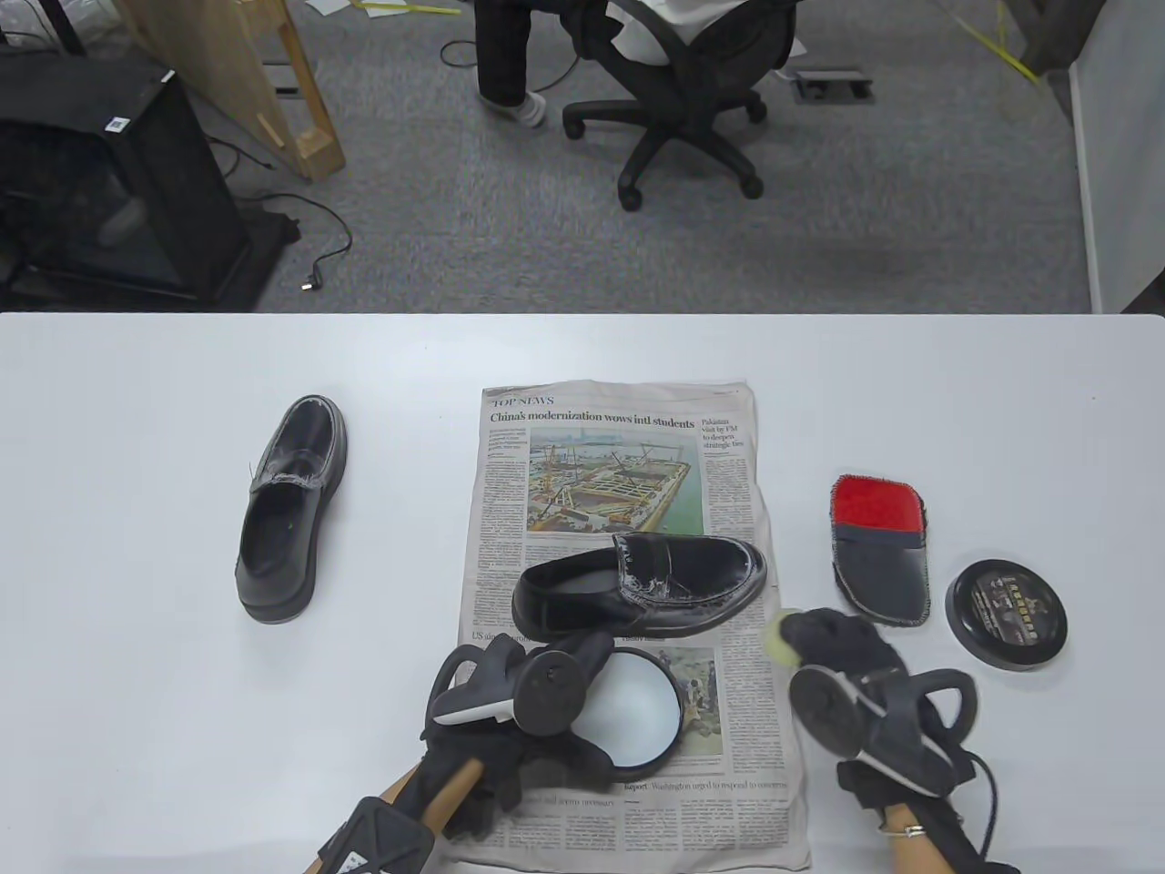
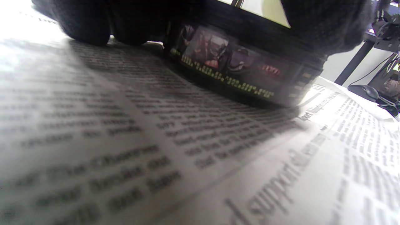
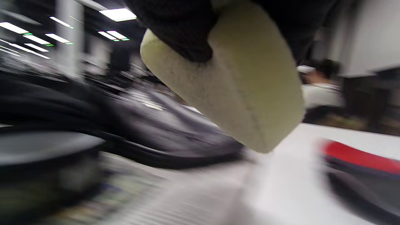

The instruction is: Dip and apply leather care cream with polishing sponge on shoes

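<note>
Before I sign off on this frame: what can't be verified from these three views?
- Left hand fingers on the cream tin: table view, hidden by the tracker; left wrist view shows only the tin's wall.
- Cream on the sponge: right wrist view is motion-blurred; table view shows only a sliver past the right hand.
- Lid label: too small to read.

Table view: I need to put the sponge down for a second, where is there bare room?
Bare patches: the table between the spare shoe and the newspaper, the near left corner, and the far strip behind both. Crowded: the right side, where the polishing mitt, lid and right hand with the sponge sit close together.
</note>
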